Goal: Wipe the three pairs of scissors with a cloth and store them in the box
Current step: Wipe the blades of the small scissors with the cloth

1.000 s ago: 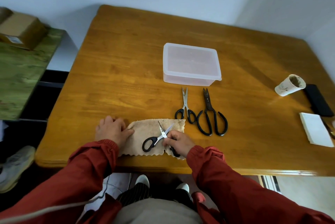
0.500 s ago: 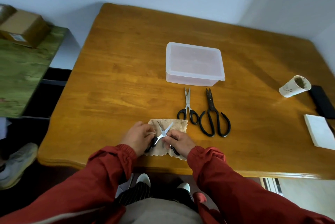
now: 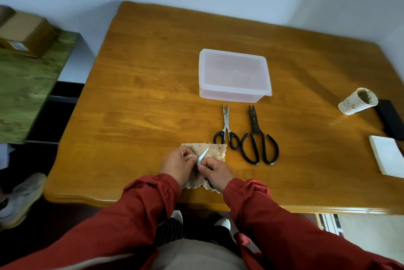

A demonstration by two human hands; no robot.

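Your left hand (image 3: 178, 164) pinches a fold of the cloth (image 3: 216, 151) against the small scissors (image 3: 203, 154), whose bright blade tip juts up between your hands near the table (image 3: 142, 105) edge, while your right hand (image 3: 217, 171) is curled round their black handle. These are judged light, rigid and sharp-edged, so keep hold at the handle and let only the soft, limp cloth meet the blade; the silver-bladed scissors (image 3: 226, 126) and the heavier-looking black shears (image 3: 258, 138) lie just before the lidded box (image 3: 234, 75). No brand or writing on any item is legible.
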